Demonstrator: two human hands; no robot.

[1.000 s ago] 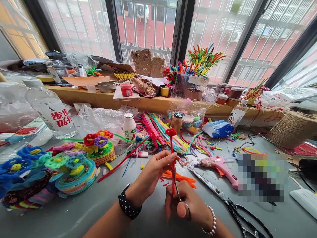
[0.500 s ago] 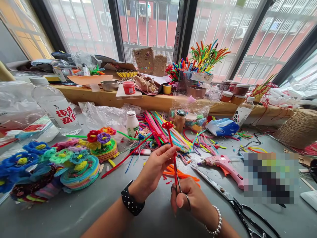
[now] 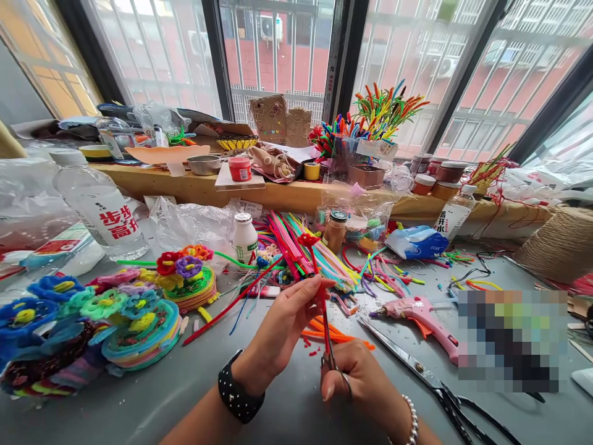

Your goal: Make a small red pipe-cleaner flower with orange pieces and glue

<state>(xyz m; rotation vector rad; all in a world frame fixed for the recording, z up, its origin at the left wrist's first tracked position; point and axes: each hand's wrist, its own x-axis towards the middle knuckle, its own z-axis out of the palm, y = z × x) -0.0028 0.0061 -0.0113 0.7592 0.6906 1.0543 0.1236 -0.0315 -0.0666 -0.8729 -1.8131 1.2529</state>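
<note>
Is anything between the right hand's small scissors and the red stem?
Nothing visible: the small scissors in the right hand run alongside the red stem, below the left hand. Whether they touch it is unclear. The large scissors lie to the right.

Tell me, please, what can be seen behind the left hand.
Beyond the left hand lie a multicoloured pipe-cleaner bundle and, partly visible, some orange strips. Whatever the hand directly covers cannot be seen.

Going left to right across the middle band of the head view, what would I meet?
Large clear bottle, purple fuzzy flower, small white bottle, held red pipe-cleaner flower head, dark-lidded jar, blue-and-white packet, twine spool.
</note>
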